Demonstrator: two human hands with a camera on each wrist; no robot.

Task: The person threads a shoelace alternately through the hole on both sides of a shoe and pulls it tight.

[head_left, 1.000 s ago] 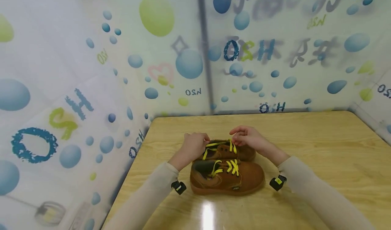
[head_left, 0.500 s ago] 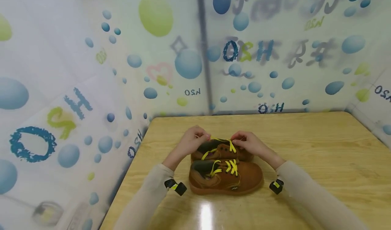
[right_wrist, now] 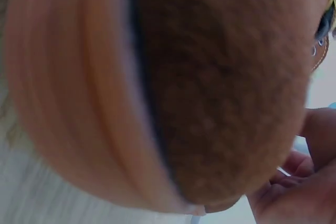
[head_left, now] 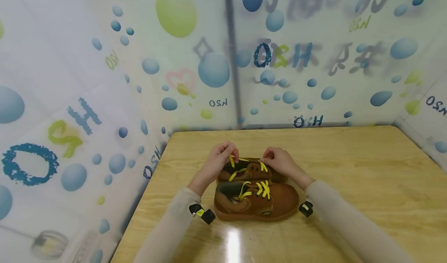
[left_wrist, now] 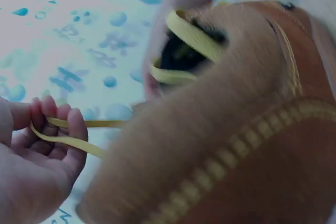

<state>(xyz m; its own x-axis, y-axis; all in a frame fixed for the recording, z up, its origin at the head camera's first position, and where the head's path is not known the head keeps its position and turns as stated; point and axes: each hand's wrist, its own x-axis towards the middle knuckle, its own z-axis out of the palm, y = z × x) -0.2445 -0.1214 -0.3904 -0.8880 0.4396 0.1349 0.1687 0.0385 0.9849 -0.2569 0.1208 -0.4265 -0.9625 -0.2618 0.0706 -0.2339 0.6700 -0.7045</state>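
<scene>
Two brown leather shoes with yellow laces lie side by side on the wooden table, toes to the right in the head view. At the far shoe, my left hand pinches a yellow shoelace between thumb and fingers, and a loop of it runs back to the shoe in the left wrist view. My right hand pinches at the lacing by the eyelets, its fingertips partly hidden. A toe cap covers much of that hand in the right wrist view. The near shoe stands in front, untouched, its lace ends loose.
The wooden table extends to both sides and behind the shoes. A patterned white sheet with blue and green bubbles rises along the back and left edges. Black cameras sit on both wrists.
My left hand has pulled the far shoe's lace back and to the left, then lifted slightly with it. My right hand has moved in to the eyelets and its fingers have closed there.
</scene>
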